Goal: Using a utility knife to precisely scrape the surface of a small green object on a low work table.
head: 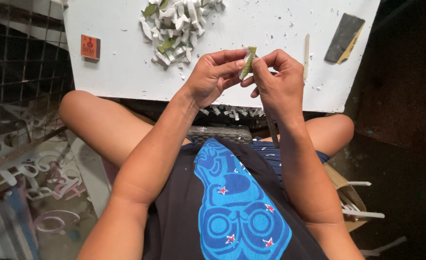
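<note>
My left hand (213, 77) and my right hand (278, 82) meet above the near edge of a white board (126, 72). Both pinch a small white-and-green foam piece (247, 62) between thumb and fingertips, the left from the left side, the right from the right. A thin stick-like tool (272, 127) runs down from under my right hand; how it is held is hidden. A pile of several white and green cut pieces (176, 26) lies on the board beyond my hands.
An orange matchbox-sized box (90, 46) lies at the board's left. A dark sanding block (344, 37) and a thin white stick (307, 55) lie at its right. White offcuts (232, 111) hang under the board's edge. A wire grid (15, 72) stands left; my knees flank the board.
</note>
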